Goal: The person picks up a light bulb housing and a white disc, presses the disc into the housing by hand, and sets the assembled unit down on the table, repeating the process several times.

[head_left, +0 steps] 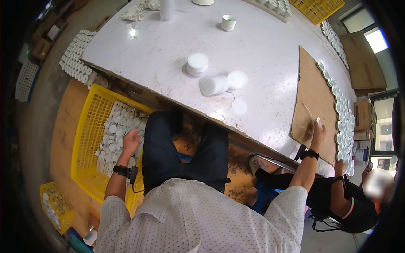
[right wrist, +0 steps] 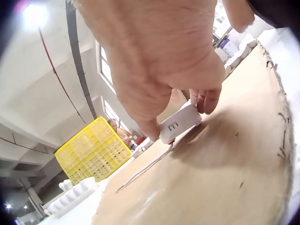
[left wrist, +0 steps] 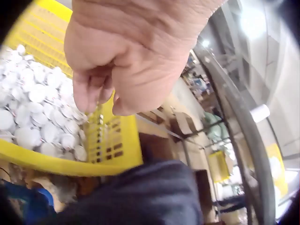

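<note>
My right hand (head_left: 319,134) pinches a small white round piece (right wrist: 180,123) between thumb and fingers, low over the brown cardboard (right wrist: 225,154); a thin white wire trails from the piece. My left hand (head_left: 131,142) is over the yellow basket (head_left: 86,139) of white discs (head_left: 112,128). In the left wrist view the left hand (left wrist: 136,56) has its fingers bent above the basket's edge; whether anything is between the fingertips is hidden. Stacks of white discs (head_left: 198,63) stand on the table (head_left: 147,55), a fallen stack (head_left: 214,85) and a single disc (head_left: 239,106) beside them.
Rows of white round pieces (head_left: 345,126) line the cardboard's far side. A small white cup stack (head_left: 228,23) stands farther back on the table. Another person (head_left: 358,206) sits at the right, one hand near the rows. A smaller yellow crate (head_left: 59,206) is at the lower left.
</note>
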Available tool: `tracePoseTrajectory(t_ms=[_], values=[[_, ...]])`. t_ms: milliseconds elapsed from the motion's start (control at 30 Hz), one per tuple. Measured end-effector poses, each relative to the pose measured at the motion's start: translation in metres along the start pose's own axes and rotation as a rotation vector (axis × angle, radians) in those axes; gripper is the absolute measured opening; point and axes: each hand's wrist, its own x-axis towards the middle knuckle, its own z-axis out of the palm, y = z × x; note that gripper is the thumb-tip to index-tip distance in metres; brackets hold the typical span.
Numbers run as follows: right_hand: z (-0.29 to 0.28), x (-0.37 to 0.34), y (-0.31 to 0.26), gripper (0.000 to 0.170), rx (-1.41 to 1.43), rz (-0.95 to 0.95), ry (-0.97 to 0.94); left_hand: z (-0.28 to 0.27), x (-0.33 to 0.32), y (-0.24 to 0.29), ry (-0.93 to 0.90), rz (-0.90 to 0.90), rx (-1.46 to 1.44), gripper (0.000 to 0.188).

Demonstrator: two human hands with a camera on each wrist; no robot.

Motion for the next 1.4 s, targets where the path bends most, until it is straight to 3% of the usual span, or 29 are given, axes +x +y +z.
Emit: tracePoseTrajectory(t_ms=[33, 67, 200, 267, 333, 367, 400, 467, 533, 600, 667, 700, 733, 800, 933, 1133, 1400], values=[[0.003, 0.000, 0.003, 0.073, 0.178, 0.000, 0.018, 0.014, -0.003, 0.037, -0.072, 0.019, -0.133, 0.032], [-0.001, -0.013, -0.010, 0.073, 0.179, -0.005, 0.017, 0.026, -0.010, 0.074, -0.142, 0.039, -0.268, 0.033], [-0.012, -0.147, -0.108, 0.065, 0.201, -0.594, -0.053, 0.062, -0.046, 0.184, -0.380, 0.336, -0.319, 0.040], [-0.016, -0.219, -0.150, 0.069, 0.298, -0.897, -0.320, 0.073, -0.056, 0.220, -0.427, 0.622, -0.198, 0.051], [-0.027, -0.279, -0.197, 0.074, 0.402, -1.059, -0.651, 0.085, -0.062, 0.233, -0.516, 0.636, -0.186, 0.064], [-0.023, -0.301, -0.204, 0.072, 0.443, -1.104, -0.740, 0.087, -0.063, 0.234, -0.656, 0.512, -0.169, 0.069], [-0.019, -0.319, -0.211, 0.070, 0.485, -1.151, -0.832, 0.089, -0.064, 0.233, -0.656, 0.514, -0.172, 0.069], [-0.017, -0.345, -0.228, 0.068, 0.507, -1.192, -0.991, 0.091, -0.068, 0.228, -0.702, 0.490, -0.220, 0.069], [-0.009, -0.357, -0.234, 0.069, 0.530, -1.196, -1.034, 0.084, -0.069, 0.219, -0.692, 0.476, -0.217, 0.069], [-0.007, -0.358, -0.249, 0.069, 0.505, -1.130, -1.250, 0.077, -0.068, 0.202, -0.732, 0.368, -0.359, 0.071], [0.001, -0.342, -0.267, 0.062, 0.480, -1.226, -1.084, 0.069, -0.069, 0.195, -0.670, 0.348, -0.443, 0.068], [0.012, -0.332, -0.272, 0.059, 0.555, -1.094, -0.970, 0.065, -0.068, 0.195, -0.632, 0.328, -0.472, 0.064], [0.023, -0.321, -0.283, 0.056, 0.482, -1.038, -0.785, 0.062, -0.068, 0.194, -0.595, 0.308, -0.500, 0.061], [0.067, -0.288, -0.298, 0.053, 0.218, -1.226, -0.375, 0.060, -0.065, 0.192, -0.556, 0.314, -0.475, 0.058], [0.087, -0.269, -0.338, 0.070, -0.293, -1.097, -0.524, 0.068, -0.059, 0.179, -0.479, 0.279, -0.522, 0.059], [0.089, -0.273, -0.365, 0.065, -0.631, -1.147, -0.691, 0.074, -0.057, 0.158, -0.440, 0.144, -0.652, 0.059], [0.088, -0.283, -0.344, 0.047, -0.357, -1.213, -0.648, 0.073, -0.052, 0.145, -0.392, 0.129, -0.706, 0.059]])
